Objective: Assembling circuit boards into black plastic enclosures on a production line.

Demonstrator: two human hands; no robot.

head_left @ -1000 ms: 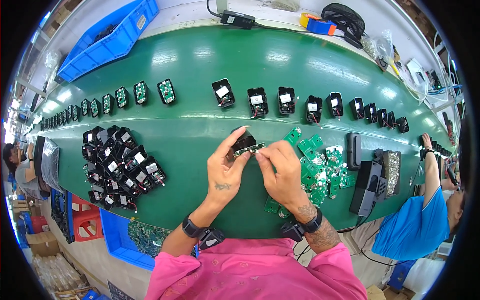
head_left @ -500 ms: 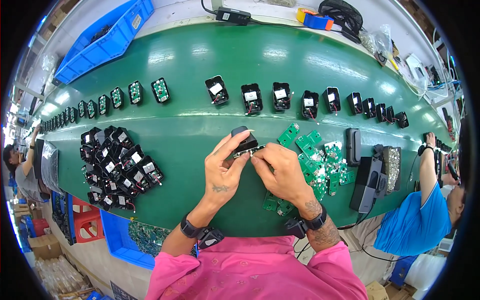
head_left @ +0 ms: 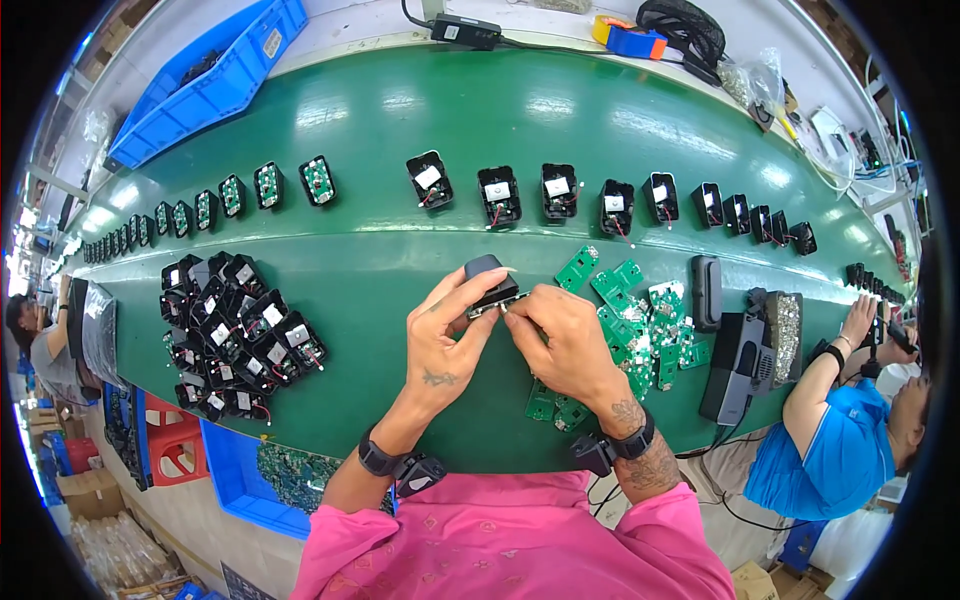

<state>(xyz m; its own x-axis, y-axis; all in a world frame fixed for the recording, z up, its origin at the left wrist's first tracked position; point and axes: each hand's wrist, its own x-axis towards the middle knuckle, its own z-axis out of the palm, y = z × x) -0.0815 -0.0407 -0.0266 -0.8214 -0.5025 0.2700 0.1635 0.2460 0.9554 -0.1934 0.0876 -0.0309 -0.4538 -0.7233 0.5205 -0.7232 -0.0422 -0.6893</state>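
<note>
My left hand (head_left: 440, 345) is closed around a small black plastic housing (head_left: 485, 271), tilted above the middle of the green table. A circuit board (head_left: 490, 308) shows edge-on at the housing's open side. My right hand (head_left: 562, 335) pinches at the board's right end; its fingertips hide the exact contact. Beside that hand lies a loose heap of green circuit boards (head_left: 630, 335). A pile of black housings (head_left: 235, 335) with white pads and red wires sits to the left.
Housings with red wires (head_left: 499, 197) line the table ahead; board-fitted housings (head_left: 267, 186) continue leftward. A dark grey device (head_left: 735, 370) and a tray of small metal parts (head_left: 786, 340) stand at right. A blue bin (head_left: 205, 100) is far left. A co-worker in blue (head_left: 825, 440) sits at right.
Both hands stay nearly in place, with the housing slightly re-angled. The row of housings ahead has shifted a little left. The right co-worker's arm has drawn back toward their body.
</note>
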